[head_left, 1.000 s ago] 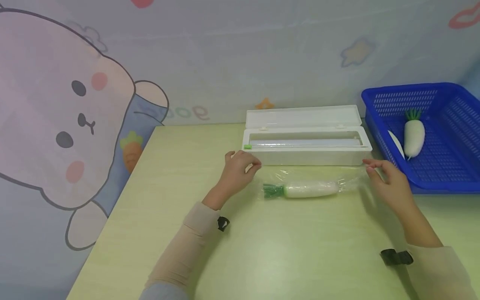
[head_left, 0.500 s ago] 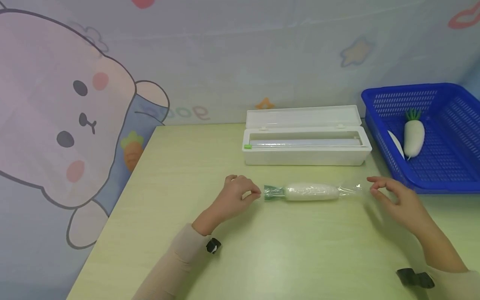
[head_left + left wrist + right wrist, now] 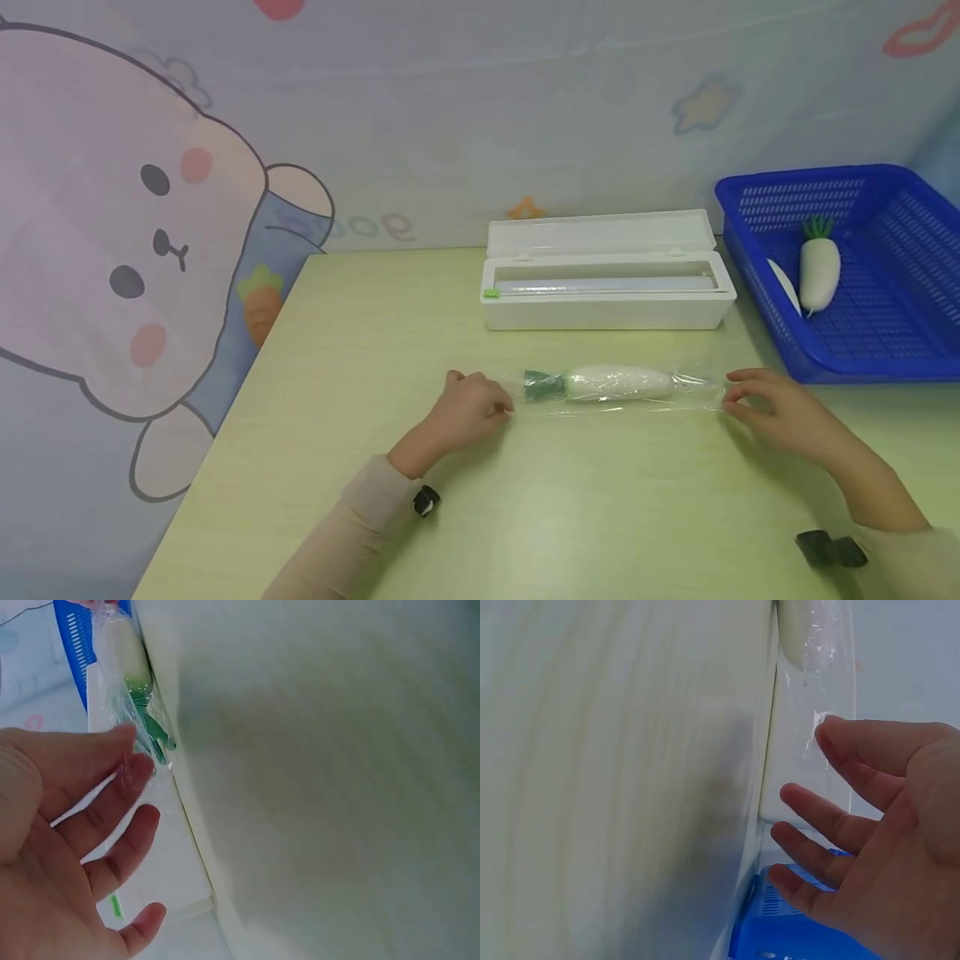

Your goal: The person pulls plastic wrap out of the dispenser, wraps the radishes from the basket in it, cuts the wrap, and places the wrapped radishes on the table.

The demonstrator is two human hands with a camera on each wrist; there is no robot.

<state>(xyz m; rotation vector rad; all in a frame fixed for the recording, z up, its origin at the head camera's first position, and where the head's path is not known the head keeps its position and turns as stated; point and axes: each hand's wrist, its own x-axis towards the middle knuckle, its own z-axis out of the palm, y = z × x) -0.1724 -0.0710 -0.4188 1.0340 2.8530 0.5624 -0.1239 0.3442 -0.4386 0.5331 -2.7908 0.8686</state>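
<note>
A white radish (image 3: 621, 382) with a green leaf stub lies crosswise on the table, with clear cling film (image 3: 637, 408) around it. The film reaches past both ends and a little toward me. At the leafy end, my left hand (image 3: 463, 417) pinches a film corner between thumb and forefinger; its other fingers are loosely bent in the left wrist view. On the opposite side my right hand (image 3: 783, 417) pinches the film's other end with thumb and forefinger, other fingers spread in the right wrist view. Neither hand touches the radish itself.
Behind the radish stands a white cling film dispenser (image 3: 607, 315), lid raised, a film roll (image 3: 607, 285) inside and a green slider (image 3: 491, 293) at its left. A blue basket (image 3: 885, 367) at the right holds another radish (image 3: 820, 273) and a partly hidden white item (image 3: 783, 286).
Both hands have come toward me from near the dispenser, drawing the film edge over the radish. The film now extends along the radish's near side. Dispenser and basket stay put.
</note>
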